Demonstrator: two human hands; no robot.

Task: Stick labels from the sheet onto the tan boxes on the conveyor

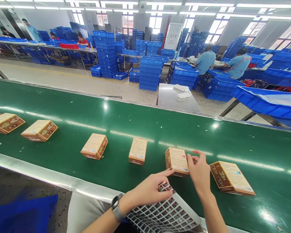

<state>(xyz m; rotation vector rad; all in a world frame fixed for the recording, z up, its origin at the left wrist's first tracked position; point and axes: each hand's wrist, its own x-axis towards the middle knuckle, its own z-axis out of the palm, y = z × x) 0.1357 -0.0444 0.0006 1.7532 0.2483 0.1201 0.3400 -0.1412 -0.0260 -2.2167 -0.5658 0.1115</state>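
Note:
My left hand, with a watch on its wrist, pinches a sheet of small stickers between thumb and fingers. Its outstretched index finger touches the near edge of a small brown-and-cream carton on the green conveyor belt. At that carton's right side is my right hand, thumb and fingers bent against it. A small reddish mark shows on the carton top by the right fingertips. Whether those fingers hold anything is hidden. Another carton lies just right of my right hand.
To the left on the belt are more cartons, among them one near the middle and one farther left. A metal rail edges the near side. Beyond stand a metal table, stacked blue crates and several seated people.

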